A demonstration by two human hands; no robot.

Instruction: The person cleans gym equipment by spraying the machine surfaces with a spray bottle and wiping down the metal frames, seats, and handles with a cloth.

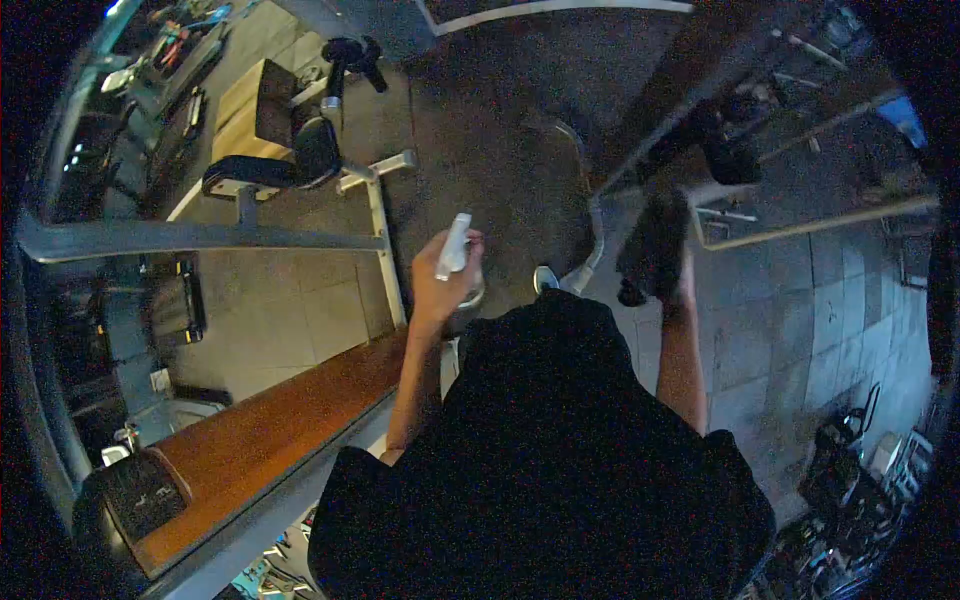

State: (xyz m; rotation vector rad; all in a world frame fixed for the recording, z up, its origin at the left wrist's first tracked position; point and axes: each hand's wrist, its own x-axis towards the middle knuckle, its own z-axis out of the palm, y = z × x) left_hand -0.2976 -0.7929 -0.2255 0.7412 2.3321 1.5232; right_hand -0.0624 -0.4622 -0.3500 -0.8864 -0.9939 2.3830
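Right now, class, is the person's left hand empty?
No, the left hand is holding a white object, with fingers curled around it.

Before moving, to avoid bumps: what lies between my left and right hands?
From the left hand, the head view shows a pale oval object, a curved metal tube, then a dark bundle at the right hand.

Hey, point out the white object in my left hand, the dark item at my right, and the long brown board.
White object [455, 250]: head view, middle of its body.
Dark item [656, 240]: head view, its middle.
Brown board [290, 420]: head view, flat upper surface.
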